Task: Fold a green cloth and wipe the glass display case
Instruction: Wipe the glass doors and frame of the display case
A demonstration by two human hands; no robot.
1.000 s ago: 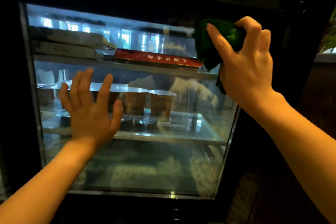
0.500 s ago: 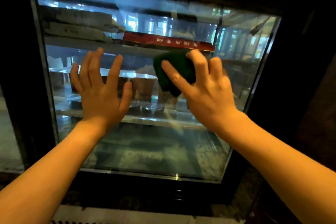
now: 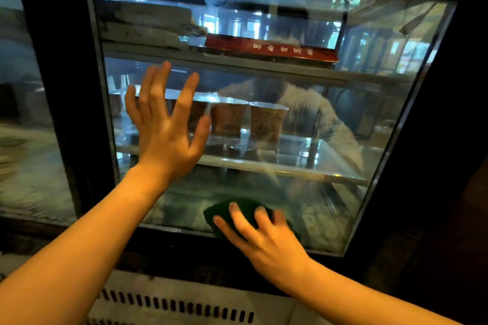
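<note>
The glass display case [image 3: 330, 208] fills the view, its front pane framed in dark metal. A folded dark green cloth [image 3: 224, 214] is pressed flat against the bottom of the pane, just above the lower frame. My right hand [image 3: 261, 240] lies over the cloth with fingers spread, holding it to the glass. My left hand [image 3: 166, 124] rests flat and open on the pane's left-middle area, fingers apart, holding nothing.
Inside, paper cups [image 3: 266, 121] stand on the middle shelf [image 3: 290, 170], and a red box [image 3: 272, 49] and pale flat boxes [image 3: 148, 26] lie on the upper shelf. A slotted vent panel [image 3: 184, 309] runs below the case. Another glass pane [image 3: 23, 113] sits at left.
My right hand swept the cloth from the pane's upper right corner down through the middle to the bottom edge. My left hand stayed flat on the glass.
</note>
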